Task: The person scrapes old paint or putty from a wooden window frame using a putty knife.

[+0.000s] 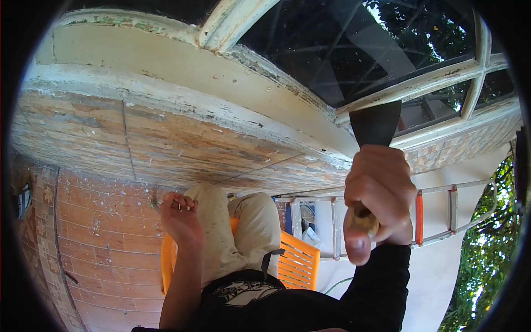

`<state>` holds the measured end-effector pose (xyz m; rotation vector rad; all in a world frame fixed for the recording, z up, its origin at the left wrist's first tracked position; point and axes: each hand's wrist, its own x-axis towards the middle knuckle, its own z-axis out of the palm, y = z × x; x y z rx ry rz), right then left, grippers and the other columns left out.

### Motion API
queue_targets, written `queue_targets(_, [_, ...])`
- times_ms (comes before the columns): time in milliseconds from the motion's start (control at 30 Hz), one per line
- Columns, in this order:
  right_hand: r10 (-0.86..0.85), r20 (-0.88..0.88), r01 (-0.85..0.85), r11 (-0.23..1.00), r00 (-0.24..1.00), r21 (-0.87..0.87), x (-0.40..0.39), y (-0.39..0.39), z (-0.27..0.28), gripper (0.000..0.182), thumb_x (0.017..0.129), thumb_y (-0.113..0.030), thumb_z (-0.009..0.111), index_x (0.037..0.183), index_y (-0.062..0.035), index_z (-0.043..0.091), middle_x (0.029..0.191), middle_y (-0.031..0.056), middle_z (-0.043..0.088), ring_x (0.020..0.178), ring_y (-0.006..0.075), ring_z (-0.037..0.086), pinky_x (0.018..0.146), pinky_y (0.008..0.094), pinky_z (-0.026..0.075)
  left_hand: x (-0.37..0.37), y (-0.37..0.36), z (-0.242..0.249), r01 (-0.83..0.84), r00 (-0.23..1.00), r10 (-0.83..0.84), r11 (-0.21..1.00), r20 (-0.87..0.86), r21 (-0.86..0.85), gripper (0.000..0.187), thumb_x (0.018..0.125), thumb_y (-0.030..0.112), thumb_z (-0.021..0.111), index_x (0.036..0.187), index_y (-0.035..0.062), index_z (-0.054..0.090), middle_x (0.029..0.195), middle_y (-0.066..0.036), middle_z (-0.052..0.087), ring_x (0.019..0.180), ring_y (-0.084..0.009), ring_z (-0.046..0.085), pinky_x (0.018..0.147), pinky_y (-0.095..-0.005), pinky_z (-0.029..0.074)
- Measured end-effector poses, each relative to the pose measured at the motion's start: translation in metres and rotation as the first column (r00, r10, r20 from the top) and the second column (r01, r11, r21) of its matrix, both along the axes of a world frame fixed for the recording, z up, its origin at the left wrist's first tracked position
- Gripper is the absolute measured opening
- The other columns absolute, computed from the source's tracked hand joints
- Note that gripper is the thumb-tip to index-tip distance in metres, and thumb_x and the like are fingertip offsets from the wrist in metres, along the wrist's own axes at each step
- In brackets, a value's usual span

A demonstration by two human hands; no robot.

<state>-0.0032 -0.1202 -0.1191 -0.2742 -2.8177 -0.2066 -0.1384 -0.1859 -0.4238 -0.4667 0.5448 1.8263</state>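
Observation:
My right hand (pixel 381 193) is wrapped around the wooden handle (pixel 362 219) of a putty knife, its thumb along the handle's end. The wide dark blade (pixel 376 123) points away from me, and its edge overlaps the worn white window bar (pixel 420 88). Old paint on the window frame (pixel 287 83) is chipped and flaking. Low on the left, my left hand (pixel 181 216) rests palm up beside my knee, fingers loosely curled and nothing visible in the palm.
I sit on an orange plastic chair (pixel 298 260) facing a stone-patterned tile wall (pixel 182 138). White paint flakes dot the reddish floor tiles (pixel 105 232). A metal ladder (pixel 337 227) with an orange rung lies to the right, near a pale wall and greenery.

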Motion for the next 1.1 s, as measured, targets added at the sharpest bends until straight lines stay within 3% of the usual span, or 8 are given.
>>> queue_targets(100, [-0.119,0.083,0.117,0.993,0.989,0.032,0.007,0.009,0.004,0.057,0.09,-0.051,0.051,0.056,-0.007,0.041,0.05,0.0033,0.04,0.04,0.0195,0.042,0.041,0.0308,0.03,0.0,0.0,-0.001,0.009,1.0,-0.009,1.0,-0.012,0.0,0.011,0.088,0.02,0.054,0.083,0.0104,0.054,0.073,0.001,0.046,0.068,-0.0143,0.046,0.071,-0.0343,0.039])
queue_targets(200, [0.055,-0.088,-0.046,0.993,0.995,0.106,0.026,0.018,-0.006,0.055,0.088,-0.047,0.049,0.052,-0.0065,0.038,0.047,0.0018,0.032,0.036,0.019,0.035,0.036,0.0317,0.025,0.001,0.0,-0.002,0.006,1.0,-0.007,1.0,-0.023,-0.014,0.012,0.088,0.021,0.054,0.083,0.0098,0.054,0.073,0.001,0.046,0.067,-0.0144,0.046,0.071,-0.0342,0.039])
queue_targets(333, [0.084,-0.007,-0.084,0.996,0.996,-0.029,0.022,-0.008,0.0,0.054,0.09,-0.044,0.048,0.054,-0.0047,0.038,0.048,0.0012,0.032,0.036,0.0168,0.034,0.036,0.029,0.024,0.003,0.001,0.0,0.021,0.999,-0.022,0.999,-0.033,-0.031,0.012,0.088,0.02,0.054,0.083,0.0098,0.054,0.074,0.0,0.047,0.068,-0.0144,0.046,0.071,-0.0343,0.038])
queue_targets(400, [0.138,0.0,-0.138,0.989,0.99,0.047,0.02,-0.012,0.0,0.065,0.093,-0.058,0.043,0.056,-0.0045,0.04,0.045,0.0027,0.038,0.035,0.0184,0.039,0.038,0.032,0.034,0.001,0.0,-0.001,0.017,0.999,-0.017,1.0,-0.028,-0.009,0.012,0.088,0.02,0.053,0.082,0.0102,0.053,0.076,0.0,0.047,0.068,-0.0144,0.045,0.071,-0.0343,0.038])
queue_targets(533, [0.161,-0.026,-0.159,0.986,0.987,0.054,0.011,-0.009,-0.003,0.065,0.092,-0.059,0.042,0.057,-0.0049,0.041,0.045,0.0031,0.038,0.035,0.0187,0.039,0.039,0.0324,0.036,0.001,0.001,0.003,0.011,0.999,-0.012,0.999,-0.03,-0.03,0.011,0.088,0.019,0.052,0.081,0.0106,0.051,0.076,0.0,0.046,0.069,-0.0143,0.044,0.07,-0.0338,0.036])
queue_targets(600, [0.22,-0.092,-0.217,0.975,0.971,0.042,0.006,-0.001,-0.008,0.051,0.09,-0.041,0.046,0.055,-0.0058,0.036,0.049,0.0,0.029,0.036,0.0164,0.031,0.036,0.0288,0.022,-0.001,0.0,0.001,0.023,0.999,-0.024,1.0,-0.027,-0.015,0.011,0.087,0.02,0.052,0.08,0.0109,0.051,0.076,0.0,0.045,0.068,-0.0144,0.043,0.07,-0.0334,0.036])
queue_targets(867, [0.12,-0.021,-0.12,0.993,0.993,-0.005,-0.005,0.006,-0.006,0.045,0.081,-0.042,0.051,0.056,-0.0066,0.04,0.05,0.0019,0.034,0.038,0.0168,0.035,0.036,0.03,0.026,-0.001,0.001,0.003,0.038,0.999,-0.038,0.999,-0.028,-0.031,0.012,0.086,0.022,0.054,0.08,0.0115,0.051,0.075,0.001,0.045,0.069,-0.0143,0.043,0.071,-0.0335,0.036])
queue_targets(1100, [0.141,-0.009,-0.142,0.99,0.99,-0.027,-0.003,0.005,-0.008,0.055,0.089,-0.049,0.046,0.056,-0.0054,0.039,0.049,0.0036,0.034,0.038,0.0182,0.035,0.037,0.0317,0.026,-0.001,0.001,0.003,0.029,0.999,-0.03,0.998,-0.022,-0.047,0.012,0.086,0.022,0.054,0.08,0.0116,0.051,0.075,0.001,0.046,0.07,-0.0144,0.044,0.072,-0.0337,0.037])
